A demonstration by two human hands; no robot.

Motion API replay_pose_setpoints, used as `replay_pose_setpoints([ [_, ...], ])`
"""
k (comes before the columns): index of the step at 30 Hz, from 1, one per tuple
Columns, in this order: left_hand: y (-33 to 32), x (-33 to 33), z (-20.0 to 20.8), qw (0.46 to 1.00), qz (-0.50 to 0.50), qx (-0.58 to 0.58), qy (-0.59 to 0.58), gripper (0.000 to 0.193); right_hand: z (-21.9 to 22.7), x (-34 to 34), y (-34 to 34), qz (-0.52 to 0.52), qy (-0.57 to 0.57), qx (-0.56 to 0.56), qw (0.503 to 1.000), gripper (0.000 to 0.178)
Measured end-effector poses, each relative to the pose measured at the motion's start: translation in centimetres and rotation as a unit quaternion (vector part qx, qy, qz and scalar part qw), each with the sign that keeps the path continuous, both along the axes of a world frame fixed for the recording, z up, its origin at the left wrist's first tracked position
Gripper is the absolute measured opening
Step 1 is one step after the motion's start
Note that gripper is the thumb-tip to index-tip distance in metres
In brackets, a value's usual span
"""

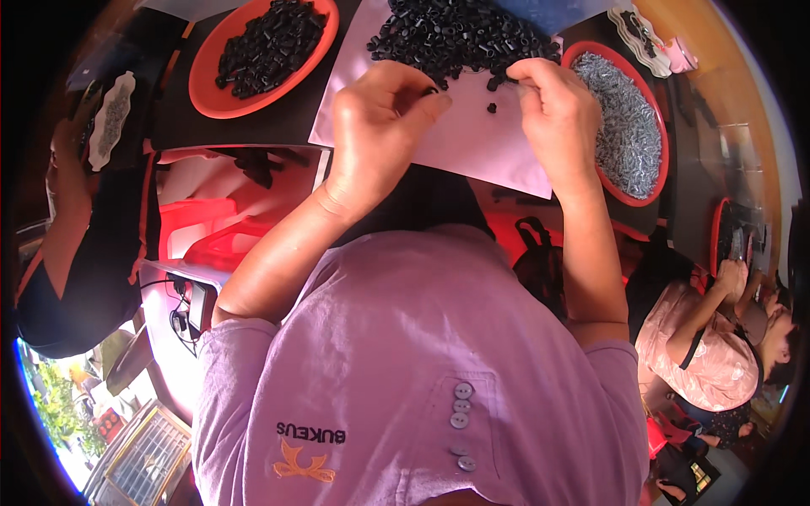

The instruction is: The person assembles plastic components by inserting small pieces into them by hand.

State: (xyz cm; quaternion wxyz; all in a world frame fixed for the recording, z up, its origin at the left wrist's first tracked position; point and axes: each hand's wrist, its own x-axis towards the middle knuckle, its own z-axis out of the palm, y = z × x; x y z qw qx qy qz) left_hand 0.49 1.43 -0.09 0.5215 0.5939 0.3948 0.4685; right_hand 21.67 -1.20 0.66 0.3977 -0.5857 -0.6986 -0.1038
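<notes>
A heap of small black tube-shaped plastic pieces (460, 38) lies on a pink sheet (485, 148) in front of me. My left hand (380, 126) is closed in a pinch left of the heap's near edge, with a small black piece (431, 91) showing between its fingers. My right hand (561, 118) has thumb and forefinger bent together at the heap's right near edge; whatever lies between them is hidden. One loose black piece (492, 108) sits on the sheet between my hands.
An orange-red bowl (201, 84) of black pieces stands left; a red bowl (661, 135) of small silvery metal parts stands right. White scalloped trays lie farther out at left (111, 122) and right (639, 40). People sit at both sides, one in a pink patterned top (704, 354).
</notes>
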Motion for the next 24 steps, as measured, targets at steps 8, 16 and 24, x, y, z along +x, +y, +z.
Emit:
replay_pose_setpoints([
  [8,0.8,0.0,-1.2,0.870,0.044,0.337,0.357,0.023,-0.9,0.3,1.0,0.015,-0.082,-0.027,0.996,0.031],
  [16,0.5,1.7,1.9,0.993,-0.079,0.042,0.080,0.021,1.9,-1.7,-1.3,0.172,0.254,-0.073,0.949,0.031],
  [24,0.5,0.9,5.5,0.985,-0.132,-0.114,0.019,0.019,5.9,-3.5,-1.9,0.232,0.183,-0.071,0.953,0.024],
])
